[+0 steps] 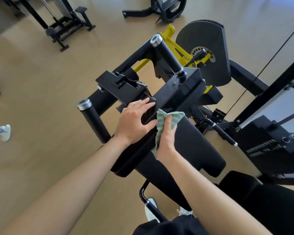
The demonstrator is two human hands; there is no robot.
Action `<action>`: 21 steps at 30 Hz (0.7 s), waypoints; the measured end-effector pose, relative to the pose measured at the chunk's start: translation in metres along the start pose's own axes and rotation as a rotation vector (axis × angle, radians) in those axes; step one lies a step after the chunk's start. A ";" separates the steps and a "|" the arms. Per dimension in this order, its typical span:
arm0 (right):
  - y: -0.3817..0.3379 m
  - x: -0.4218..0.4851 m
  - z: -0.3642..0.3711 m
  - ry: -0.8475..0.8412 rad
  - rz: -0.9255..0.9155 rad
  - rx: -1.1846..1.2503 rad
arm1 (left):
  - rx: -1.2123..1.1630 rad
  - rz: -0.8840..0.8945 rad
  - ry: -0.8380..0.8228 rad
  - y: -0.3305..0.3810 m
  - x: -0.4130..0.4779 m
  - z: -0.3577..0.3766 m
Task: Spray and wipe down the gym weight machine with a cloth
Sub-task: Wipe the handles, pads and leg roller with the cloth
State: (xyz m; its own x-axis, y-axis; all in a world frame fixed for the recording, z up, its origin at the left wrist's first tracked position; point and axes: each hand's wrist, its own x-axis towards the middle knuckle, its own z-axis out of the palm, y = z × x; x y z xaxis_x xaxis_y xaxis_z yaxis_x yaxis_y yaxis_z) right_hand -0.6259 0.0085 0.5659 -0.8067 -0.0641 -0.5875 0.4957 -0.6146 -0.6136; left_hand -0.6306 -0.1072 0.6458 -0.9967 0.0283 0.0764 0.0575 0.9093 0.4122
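A black weight machine [180, 85] with yellow parts fills the middle of the view. Its long black pad [193, 150] runs toward me. My left hand [134, 121] lies over the upper end of the pad, fingers spread along it and thumb hooked round its edge. My right hand [166, 138] grips a green and white patterned cloth [168, 117] and presses it on the pad just right of my left hand. No spray bottle is in view.
Two black handle posts [93, 121] [166, 53] stick up from the frame. A weight stack [268, 148] and cable stand at the right. Other machines [64, 22] stand at the back. Another person's shoe [4, 132] shows at the left edge. My own shoes [150, 212] are below.
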 end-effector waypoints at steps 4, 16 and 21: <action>0.018 -0.008 -0.007 -0.091 0.166 0.130 | -0.021 -0.010 0.000 -0.002 0.000 0.000; -0.111 0.081 0.002 0.258 0.052 -0.124 | -0.068 -0.020 0.016 -0.004 -0.002 0.002; -0.151 0.109 -0.005 0.283 -0.022 -0.137 | -0.060 -0.007 0.029 -0.004 -0.001 0.002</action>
State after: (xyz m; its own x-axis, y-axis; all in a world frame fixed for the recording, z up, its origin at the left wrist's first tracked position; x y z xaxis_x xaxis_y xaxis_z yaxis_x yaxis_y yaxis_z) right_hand -0.7874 0.0980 0.5920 -0.7055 0.1818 -0.6850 0.5330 -0.5009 -0.6819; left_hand -0.6300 -0.1098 0.6427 -0.9950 0.0098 0.0992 0.0552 0.8828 0.4665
